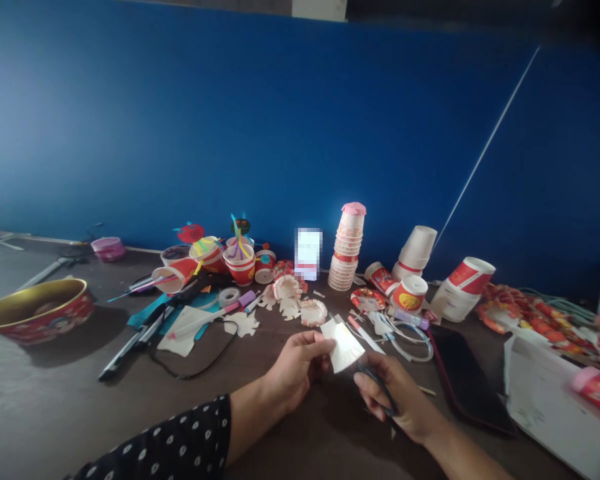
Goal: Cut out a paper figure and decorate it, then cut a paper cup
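Between thumb and fingers, my left hand (303, 367) pinches a small piece of white paper (344, 348), which has a wide curved lower edge. My right hand (393, 393) is wrapped round a pair of dark-handled scissors (379, 385). The scissors sit right at the paper's lower right edge; their blades are mostly hidden, so I cannot tell whether they touch it. Just beyond the paper lie a red-and-white marker (365, 335) and a ring cut from a paper cup (313, 312).
A tall stack of paper cups (349, 250) stands at the back. Decorated cups (240, 263) and a gold-rimmed red bowl (37, 310) are on the left. A dark phone (470, 380) lies right of my right hand, beside a white box (560, 400). Tape (229, 297) lies left of centre.
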A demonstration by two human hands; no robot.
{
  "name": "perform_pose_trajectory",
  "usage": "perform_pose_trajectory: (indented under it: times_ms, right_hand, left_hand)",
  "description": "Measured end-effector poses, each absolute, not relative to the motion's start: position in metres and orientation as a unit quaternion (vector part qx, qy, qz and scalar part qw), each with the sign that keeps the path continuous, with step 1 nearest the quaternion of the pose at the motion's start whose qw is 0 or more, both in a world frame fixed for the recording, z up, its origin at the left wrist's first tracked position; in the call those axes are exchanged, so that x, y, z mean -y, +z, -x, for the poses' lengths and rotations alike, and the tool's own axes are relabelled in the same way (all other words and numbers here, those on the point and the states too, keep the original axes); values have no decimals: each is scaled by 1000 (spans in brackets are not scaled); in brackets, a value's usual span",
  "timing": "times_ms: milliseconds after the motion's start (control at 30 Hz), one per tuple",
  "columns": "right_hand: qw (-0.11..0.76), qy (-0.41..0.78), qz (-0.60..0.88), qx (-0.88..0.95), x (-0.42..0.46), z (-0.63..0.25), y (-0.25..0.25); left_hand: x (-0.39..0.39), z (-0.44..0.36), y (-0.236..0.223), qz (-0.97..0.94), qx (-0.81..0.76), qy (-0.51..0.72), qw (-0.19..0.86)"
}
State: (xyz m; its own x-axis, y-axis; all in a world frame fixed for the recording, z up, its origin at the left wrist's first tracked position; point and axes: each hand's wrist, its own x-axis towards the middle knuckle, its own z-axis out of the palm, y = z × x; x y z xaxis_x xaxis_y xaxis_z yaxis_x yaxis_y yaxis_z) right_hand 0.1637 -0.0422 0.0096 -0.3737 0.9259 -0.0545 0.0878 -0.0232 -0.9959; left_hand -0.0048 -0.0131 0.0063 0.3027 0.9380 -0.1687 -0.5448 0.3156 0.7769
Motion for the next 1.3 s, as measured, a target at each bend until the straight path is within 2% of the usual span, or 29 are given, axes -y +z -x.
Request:
perform_pose_trajectory:
  times_ms: [1067,1300]
  right_hand:
    - [377,562,453,580,39,-168,10]
    - [410,565,447,560,37,-172,9]
  left_hand:
    - [13,5,6,-306,-318,502,744]
    - [12,5,5,-306,-322,506,739]
